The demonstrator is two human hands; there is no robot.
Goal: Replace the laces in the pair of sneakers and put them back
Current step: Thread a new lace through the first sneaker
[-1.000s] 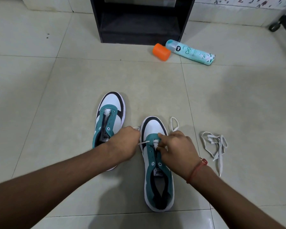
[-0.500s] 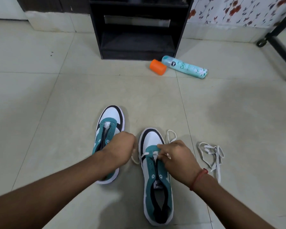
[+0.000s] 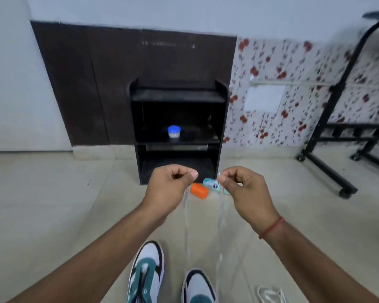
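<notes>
- Sneakers sat nearest, at the bottom edge of view on the tiled floor (image 3: 53, 204): the left sneaker (image 3: 148, 272) and the right sneaker (image 3: 198, 287) stood side by side, toes pointing away, both cut off by the frame
- A loose heap of white lace, the spare lace (image 3: 269, 294), lay on the floor just right of the right sneaker, half out of view
- The new lace (image 3: 221, 226) rose in two blurred strands from the right sneaker up to the hands, so it seemed threaded through the lowest eyelets only
- The left hand (image 3: 169, 189) pinched one strand between thumb and curled fingers; the right hand (image 3: 243, 189) pinched the other end the same way, its white tip showing above the thumb; each grip was pressed on the lace, the two held level and near each other
- The step looked like evening out the two ends; next would come lowering them and crossing each through the following eyelets, which called for keeping the lengths matched
- An orange cap (image 3: 199, 190) and a teal bottle (image 3: 212, 184) lay beyond the hands, well clear of the strands
- Farther off stood a black shelf unit (image 3: 177, 97) holding a blue-lidded jar (image 3: 174, 132), with a wheeled black stand (image 3: 328, 127) to the right; open floor lay on both sides for the arms
</notes>
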